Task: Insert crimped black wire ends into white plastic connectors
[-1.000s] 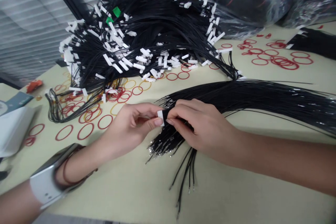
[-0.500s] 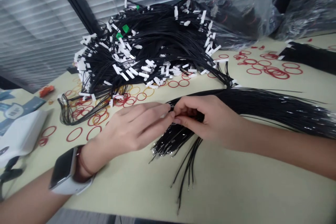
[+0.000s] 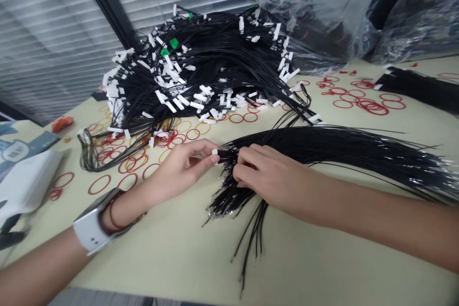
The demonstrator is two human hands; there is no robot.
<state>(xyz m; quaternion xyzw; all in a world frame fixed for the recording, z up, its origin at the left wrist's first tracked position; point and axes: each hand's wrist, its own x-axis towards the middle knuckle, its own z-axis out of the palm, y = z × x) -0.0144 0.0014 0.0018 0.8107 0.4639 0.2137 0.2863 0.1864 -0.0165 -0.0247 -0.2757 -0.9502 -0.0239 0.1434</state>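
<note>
Head view: white connector (image 3: pixel 214 151) pointing left

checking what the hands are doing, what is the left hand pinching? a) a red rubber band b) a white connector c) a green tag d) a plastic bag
B: the left hand holds the white connector between thumb and fingertips, at the end of the black wires.

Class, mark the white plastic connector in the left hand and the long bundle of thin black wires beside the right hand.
White plastic connector (image 3: pixel 214 152): head view, on its exposed white end.
Long bundle of thin black wires (image 3: pixel 340 146): head view, on the middle of its strands.
</note>
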